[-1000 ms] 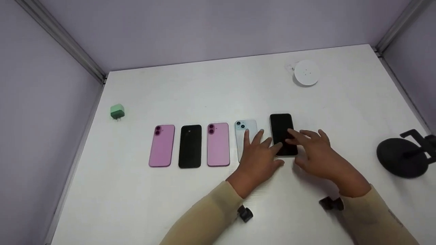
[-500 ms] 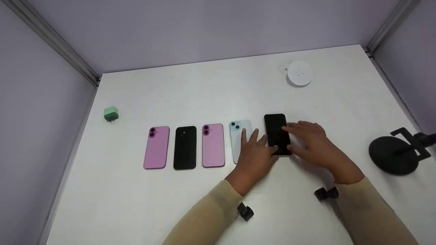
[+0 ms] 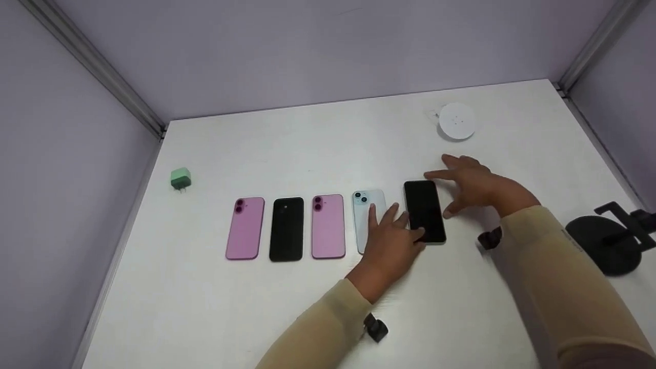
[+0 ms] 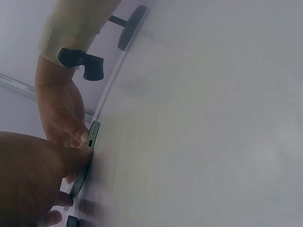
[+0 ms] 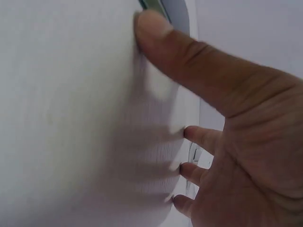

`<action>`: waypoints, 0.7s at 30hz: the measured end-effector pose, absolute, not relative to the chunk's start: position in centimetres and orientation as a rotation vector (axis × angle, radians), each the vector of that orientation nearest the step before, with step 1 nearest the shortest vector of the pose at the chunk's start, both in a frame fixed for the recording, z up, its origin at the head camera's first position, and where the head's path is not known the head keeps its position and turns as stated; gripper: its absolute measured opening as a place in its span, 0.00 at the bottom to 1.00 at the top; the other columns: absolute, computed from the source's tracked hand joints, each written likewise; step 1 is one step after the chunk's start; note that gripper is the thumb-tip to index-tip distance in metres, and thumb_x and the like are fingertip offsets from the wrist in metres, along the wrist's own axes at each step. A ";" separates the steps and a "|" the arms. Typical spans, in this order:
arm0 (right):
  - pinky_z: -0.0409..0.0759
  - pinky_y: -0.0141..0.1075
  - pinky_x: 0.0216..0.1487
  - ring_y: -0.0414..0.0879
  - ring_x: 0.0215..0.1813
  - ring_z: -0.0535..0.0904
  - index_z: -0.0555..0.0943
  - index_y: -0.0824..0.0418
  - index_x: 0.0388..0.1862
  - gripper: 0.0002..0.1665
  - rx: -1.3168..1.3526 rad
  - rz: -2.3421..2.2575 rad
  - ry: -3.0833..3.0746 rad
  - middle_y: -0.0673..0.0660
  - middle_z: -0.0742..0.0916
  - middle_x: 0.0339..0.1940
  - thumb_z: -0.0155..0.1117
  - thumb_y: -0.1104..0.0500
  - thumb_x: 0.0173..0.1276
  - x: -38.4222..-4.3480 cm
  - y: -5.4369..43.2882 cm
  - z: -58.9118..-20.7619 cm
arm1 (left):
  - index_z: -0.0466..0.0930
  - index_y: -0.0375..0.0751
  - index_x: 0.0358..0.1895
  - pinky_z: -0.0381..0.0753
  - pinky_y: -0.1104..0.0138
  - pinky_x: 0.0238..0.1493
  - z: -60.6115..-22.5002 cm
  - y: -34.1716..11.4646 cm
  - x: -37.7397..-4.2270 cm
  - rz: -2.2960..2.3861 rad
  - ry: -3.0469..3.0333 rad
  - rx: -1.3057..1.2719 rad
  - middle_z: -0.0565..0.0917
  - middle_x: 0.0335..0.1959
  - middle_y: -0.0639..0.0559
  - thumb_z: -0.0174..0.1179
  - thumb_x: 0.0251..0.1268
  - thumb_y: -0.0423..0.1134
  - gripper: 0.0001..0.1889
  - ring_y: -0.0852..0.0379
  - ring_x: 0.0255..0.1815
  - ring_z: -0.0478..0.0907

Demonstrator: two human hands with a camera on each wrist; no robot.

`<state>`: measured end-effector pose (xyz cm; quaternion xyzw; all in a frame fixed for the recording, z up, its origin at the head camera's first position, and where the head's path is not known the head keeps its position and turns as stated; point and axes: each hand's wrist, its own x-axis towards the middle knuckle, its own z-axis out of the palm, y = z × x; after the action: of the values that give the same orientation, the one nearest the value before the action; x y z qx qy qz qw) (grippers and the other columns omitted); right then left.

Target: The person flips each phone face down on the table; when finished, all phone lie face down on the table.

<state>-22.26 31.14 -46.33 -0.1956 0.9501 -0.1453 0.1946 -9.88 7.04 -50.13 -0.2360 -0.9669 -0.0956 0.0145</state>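
Observation:
Five phones would be several: a row of phones lies flat, ending at the right in a black-screened phone (image 3: 425, 212). Left of it is a pale blue phone (image 3: 361, 225), partly covered by my left hand (image 3: 387, 251). That hand's fingers are spread, and one fingertip touches the black-screened phone's lower left. My right hand (image 3: 474, 184) is spread around its upper right: one fingertip is at the top edge, the thumb by the right edge. In the right wrist view, the thumb (image 5: 154, 30) is beside the phone's edge and the other fingertips touch the table.
Farther left lie a pink phone (image 3: 328, 225), a black phone (image 3: 286, 229) and another pink phone (image 3: 245, 228). A green charger plug (image 3: 180, 178) sits at the left. A white disc (image 3: 456, 122) lies at the back, and a black stand (image 3: 602, 246) is at the right.
My right hand has moved from the black-screened phone's right side toward its top right corner, its fingers spreading wider. My left hand stays in about the same place.

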 end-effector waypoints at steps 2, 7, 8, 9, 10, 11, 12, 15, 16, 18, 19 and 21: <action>0.47 0.75 0.84 0.77 0.90 0.43 0.75 0.44 0.83 0.58 -0.555 -0.426 2.664 0.70 0.54 0.92 0.93 0.53 0.52 -22.9 31.2 -46.5 | 0.89 0.69 0.66 0.57 0.34 0.85 -50.0 7.1 -10.1 -0.305 -3.007 -0.728 0.82 0.75 0.53 0.63 0.80 0.59 0.18 0.48 0.86 0.66; 0.42 0.72 0.87 0.75 0.91 0.40 0.81 0.46 0.78 0.52 -0.585 -0.560 2.683 0.67 0.54 0.93 0.92 0.53 0.52 -23.0 32.3 -47.9 | 0.88 0.69 0.67 0.58 0.34 0.85 -50.1 7.1 -10.2 -0.312 -3.015 -0.745 0.82 0.75 0.54 0.65 0.79 0.59 0.19 0.50 0.87 0.65; 0.42 0.72 0.87 0.75 0.91 0.40 0.82 0.48 0.77 0.51 -0.587 -0.584 2.684 0.67 0.54 0.93 0.92 0.53 0.52 -22.7 32.6 -48.3 | 0.88 0.69 0.67 0.58 0.34 0.85 -50.2 7.1 -10.1 -0.318 -3.020 -0.753 0.82 0.75 0.54 0.65 0.78 0.59 0.19 0.50 0.87 0.65; 0.42 0.71 0.87 0.75 0.91 0.40 0.82 0.48 0.76 0.51 -0.588 -0.597 2.685 0.67 0.54 0.93 0.92 0.52 0.52 -22.5 32.8 -48.7 | 0.88 0.69 0.67 0.58 0.34 0.85 -50.3 7.1 -10.0 -0.327 -3.025 -0.762 0.83 0.75 0.54 0.66 0.78 0.59 0.19 0.50 0.87 0.65; 0.42 0.71 0.87 0.74 0.91 0.39 0.83 0.49 0.75 0.49 -0.578 -0.622 2.685 0.66 0.54 0.93 0.93 0.52 0.52 -22.3 32.9 -49.0 | 0.87 0.69 0.67 0.58 0.35 0.85 -50.5 7.2 -9.9 -0.330 -3.031 -0.772 0.83 0.75 0.54 0.66 0.78 0.60 0.20 0.50 0.87 0.64; 0.42 0.71 0.87 0.74 0.91 0.39 0.84 0.49 0.75 0.49 -0.571 -0.642 2.687 0.65 0.54 0.93 0.93 0.52 0.51 -22.0 33.0 -49.3 | 0.87 0.69 0.68 0.58 0.35 0.85 -50.6 7.2 -9.8 -0.336 -3.036 -0.778 0.83 0.75 0.54 0.66 0.78 0.60 0.20 0.51 0.87 0.64; 0.42 0.71 0.87 0.73 0.91 0.39 0.84 0.50 0.74 0.49 -0.566 -0.659 2.689 0.64 0.54 0.93 0.93 0.52 0.51 -21.9 33.1 -49.5 | 0.87 0.69 0.68 0.58 0.35 0.85 -50.7 7.2 -9.8 -0.341 -3.039 -0.782 0.83 0.75 0.54 0.65 0.78 0.60 0.20 0.51 0.87 0.64; 0.43 0.72 0.86 0.74 0.91 0.40 0.86 0.51 0.72 0.48 -0.571 -0.716 2.706 0.63 0.56 0.93 0.93 0.51 0.50 -21.7 33.2 -49.7 | 0.86 0.69 0.70 0.57 0.36 0.85 -50.9 7.1 -10.0 -0.354 -3.041 -0.788 0.82 0.75 0.54 0.65 0.78 0.60 0.21 0.52 0.88 0.63; 0.42 0.73 0.86 0.74 0.91 0.40 0.86 0.51 0.72 0.48 -0.573 -0.731 2.708 0.63 0.56 0.93 0.94 0.51 0.49 -21.6 33.2 -49.8 | 0.85 0.68 0.70 0.57 0.36 0.86 -50.9 7.0 -9.9 -0.355 -3.045 -0.791 0.82 0.75 0.54 0.64 0.78 0.60 0.22 0.52 0.88 0.63; 0.42 0.73 0.86 0.74 0.91 0.40 0.86 0.52 0.72 0.48 -0.583 -0.730 2.713 0.63 0.57 0.93 0.94 0.50 0.49 -21.6 33.2 -49.9 | 0.85 0.68 0.71 0.55 0.36 0.86 -50.9 6.9 -10.0 -0.372 -3.046 -0.796 0.82 0.75 0.53 0.64 0.79 0.60 0.22 0.51 0.88 0.63; 0.42 0.73 0.86 0.75 0.91 0.41 0.86 0.52 0.72 0.48 -0.591 -0.727 2.715 0.64 0.57 0.92 0.94 0.50 0.49 -21.7 33.2 -49.9 | 0.85 0.68 0.71 0.55 0.36 0.86 -50.9 6.8 -9.9 -0.380 -3.046 -0.798 0.82 0.75 0.52 0.64 0.79 0.60 0.22 0.51 0.88 0.62; 0.43 0.73 0.86 0.76 0.90 0.41 0.86 0.52 0.72 0.48 -0.604 -0.726 2.712 0.65 0.57 0.92 0.93 0.50 0.50 -21.7 33.2 -49.9 | 0.85 0.68 0.71 0.55 0.35 0.86 -50.9 6.7 -9.9 -0.398 -3.049 -0.796 0.82 0.76 0.52 0.64 0.79 0.60 0.22 0.51 0.88 0.62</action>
<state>-21.71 33.19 -49.88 -0.2084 0.9358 -0.2504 0.1347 -9.87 6.70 -50.91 -0.2506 -0.9598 -0.1253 -0.0172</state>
